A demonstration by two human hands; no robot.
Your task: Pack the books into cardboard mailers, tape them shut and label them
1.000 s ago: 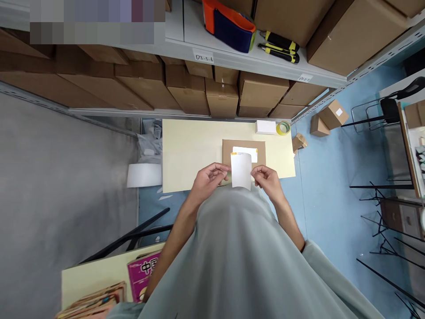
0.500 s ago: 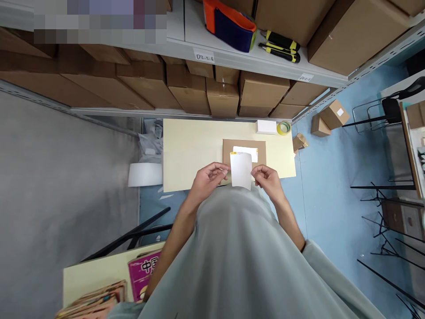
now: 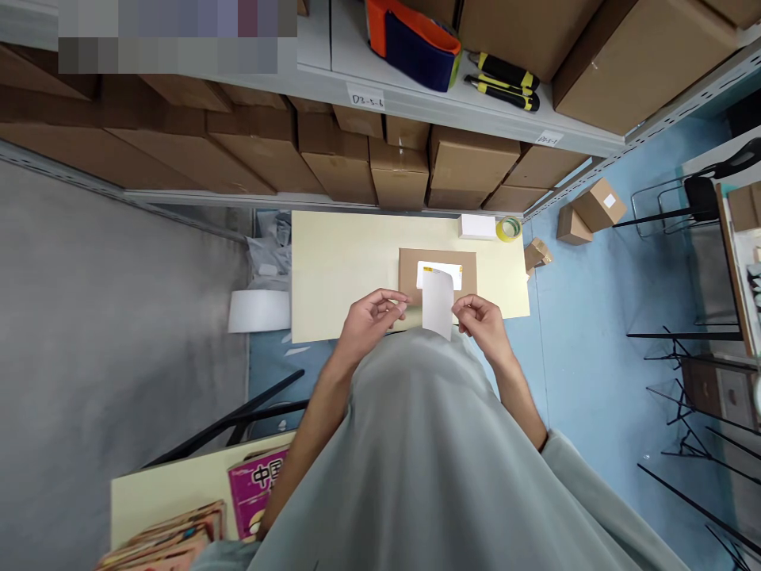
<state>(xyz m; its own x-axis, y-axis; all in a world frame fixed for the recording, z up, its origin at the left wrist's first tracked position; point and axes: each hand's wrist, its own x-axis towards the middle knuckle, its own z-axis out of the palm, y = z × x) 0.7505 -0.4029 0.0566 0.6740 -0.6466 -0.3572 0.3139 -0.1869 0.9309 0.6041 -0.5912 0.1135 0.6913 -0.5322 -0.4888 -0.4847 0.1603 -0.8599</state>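
A white paper label [image 3: 437, 305] with a small yellow-orange mark at its top edge hangs upright and slightly curled in front of my body. My right hand [image 3: 480, 322] pinches its right edge between thumb and fingers. To the left of the label, my left hand [image 3: 372, 319] is held with fingers loosely bent and thumb apart from the index finger; a small gap separates it from the paper. Behind the label, a flat brown cardboard box [image 3: 409, 268] lies on the pale yellow table [image 3: 342, 270]. Another white label [image 3: 456, 276] on its top is partly covered by the held one.
A white box [image 3: 476, 227] and a roll of yellow tape [image 3: 508, 229] sit at the table's back right. Above it runs a grey shelf [image 3: 416, 97] with cardboard boxes and utility knives [image 3: 505, 83]. Magazines [image 3: 255, 488] lie on a surface at lower left.
The label's left edge has swung right, away from my left hand, and the sheet now looks narrower. Both hands have stayed nearly in place.
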